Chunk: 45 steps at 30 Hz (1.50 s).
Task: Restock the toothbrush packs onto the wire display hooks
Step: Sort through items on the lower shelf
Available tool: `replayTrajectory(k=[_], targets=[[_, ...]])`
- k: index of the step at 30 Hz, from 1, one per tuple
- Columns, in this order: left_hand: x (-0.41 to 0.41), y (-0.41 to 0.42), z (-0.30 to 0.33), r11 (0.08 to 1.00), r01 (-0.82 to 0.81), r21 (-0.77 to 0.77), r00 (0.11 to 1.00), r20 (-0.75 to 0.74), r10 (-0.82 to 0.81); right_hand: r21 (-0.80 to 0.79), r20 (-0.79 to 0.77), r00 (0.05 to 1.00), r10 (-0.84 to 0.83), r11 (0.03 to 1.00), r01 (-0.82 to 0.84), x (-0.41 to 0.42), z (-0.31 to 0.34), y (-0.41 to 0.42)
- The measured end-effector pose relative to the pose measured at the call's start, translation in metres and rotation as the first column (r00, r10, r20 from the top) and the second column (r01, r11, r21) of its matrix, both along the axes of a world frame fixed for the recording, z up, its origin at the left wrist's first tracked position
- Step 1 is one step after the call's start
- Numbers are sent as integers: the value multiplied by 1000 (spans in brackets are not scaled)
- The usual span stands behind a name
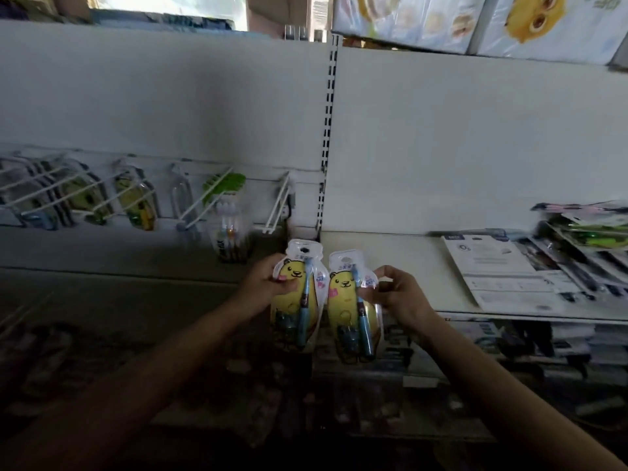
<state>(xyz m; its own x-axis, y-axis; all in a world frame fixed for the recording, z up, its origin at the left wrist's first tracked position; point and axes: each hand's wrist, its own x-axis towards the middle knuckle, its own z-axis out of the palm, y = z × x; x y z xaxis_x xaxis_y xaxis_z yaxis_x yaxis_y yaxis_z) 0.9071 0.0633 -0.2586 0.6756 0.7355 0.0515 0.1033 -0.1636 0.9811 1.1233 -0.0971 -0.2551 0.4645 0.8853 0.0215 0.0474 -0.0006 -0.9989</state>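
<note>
Two bare forearms reach forward, each hand gripping a toothbrush pack upright. The left hand (268, 280) clasps the left yellow-bear toothbrush pack (299, 297) by its left edge; the right hand (397, 294) pinches the right yellow-bear toothbrush pack (353, 307) by its right edge. The packs sit side by side, nearly touching. Just above them juts an empty wire hook (280, 205); further left, hooks carry other packs (136, 198). Leaflets (503, 273) lie on the shelf (407, 263) at right.
</note>
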Motion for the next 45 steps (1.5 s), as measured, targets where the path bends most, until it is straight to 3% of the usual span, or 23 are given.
replayTrajectory(k=[8,21,33,45], targets=[[-78,3,0,990,-138,8,990,-16,138,24,106,981,161,986,-164,-63,-7,20],[-206,41,3,964,-261,-41,963,64,263,-20,255,950,180,983,-181,-176,-5,78],[-379,159,3,993,-115,9,993,38,114,34,201,977,66,997,-74,-349,-10,192],[-501,242,17,982,-190,22,980,70,188,74,196,977,83,992,-99,-472,10,284]])
